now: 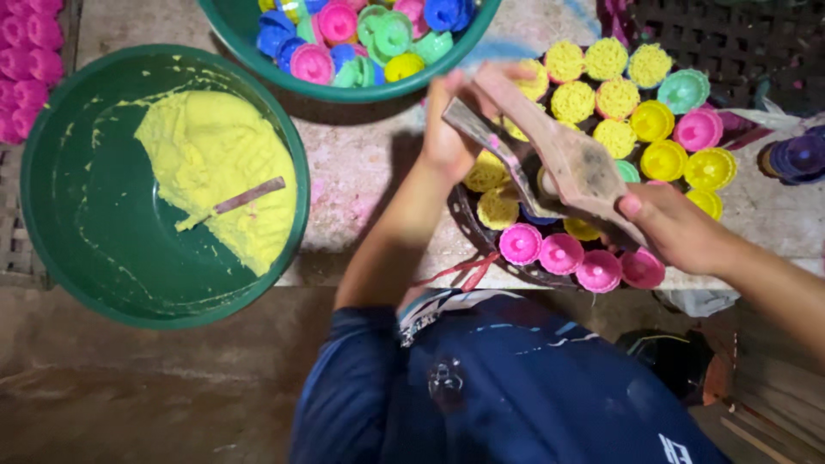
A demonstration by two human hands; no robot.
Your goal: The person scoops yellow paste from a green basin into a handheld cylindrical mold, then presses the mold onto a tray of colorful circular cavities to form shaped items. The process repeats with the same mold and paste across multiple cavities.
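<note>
The wooden paddle [567, 159] hides several moulds; the upper bowl [344, 86] is cut off.

The person wears a dark navy short-sleeved shirt [507, 387]; its left sleeve [344, 387] ends above the elbow, leaving both forearms bare. Thin pale streaks run across the chest, and a small white printed mark [675, 448] sits near the lower hem. A striped band [430, 311] of white and blue shows at the neckline.
</note>
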